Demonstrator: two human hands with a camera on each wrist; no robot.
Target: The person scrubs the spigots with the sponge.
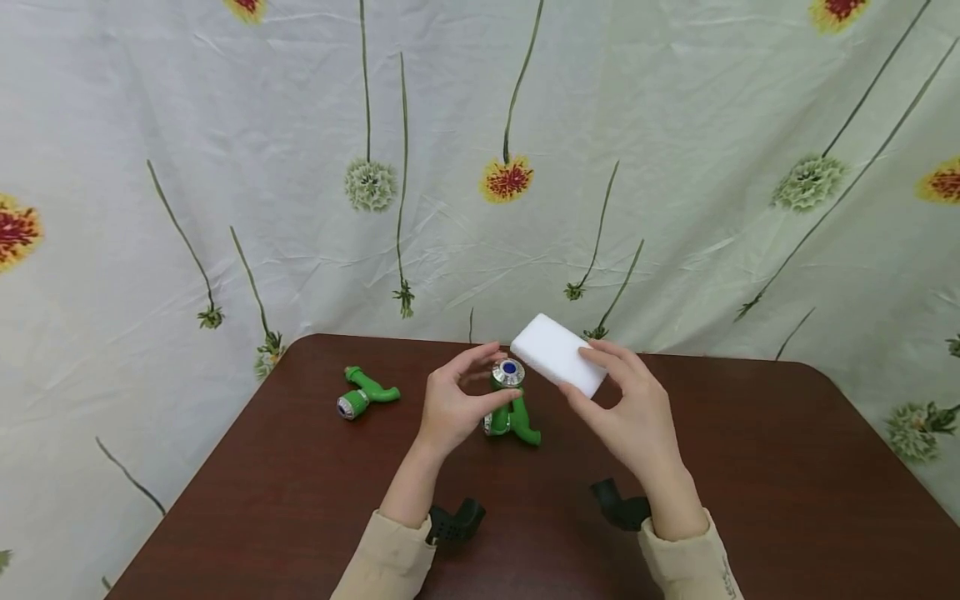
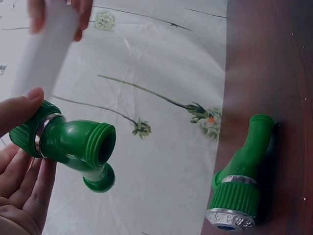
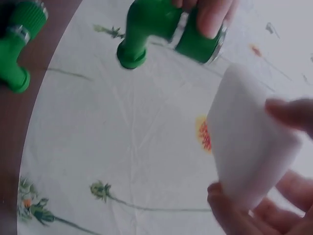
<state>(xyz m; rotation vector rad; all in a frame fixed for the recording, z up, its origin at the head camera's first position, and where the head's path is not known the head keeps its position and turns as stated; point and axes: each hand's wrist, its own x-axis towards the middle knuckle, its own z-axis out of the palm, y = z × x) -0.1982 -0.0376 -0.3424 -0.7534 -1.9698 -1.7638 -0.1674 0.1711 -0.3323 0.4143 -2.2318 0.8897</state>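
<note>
Now | left hand (image 1: 453, 400) pinching green plastic elbow-shaped hose fitting with chrome ring (image 1: 510, 400), lifted above brown table (image 1: 750, 467) | right hand (image 1: 626, 408) gripping white rectangular foam sponge block (image 1: 558, 354) just beside fitting's ringed end

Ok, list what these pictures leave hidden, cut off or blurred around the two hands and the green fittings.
- Held green fitting: head view, left hand covers its near side.
- White sponge: right wrist view blurred, surface unreadable; left wrist view, cut by the top edge.
- Right hand: right wrist view, only blurred fingertips; palm cut off.
- Second green fitting: right wrist view, cut by the left corner.
- Table: head view, near edge out of frame.
</note>
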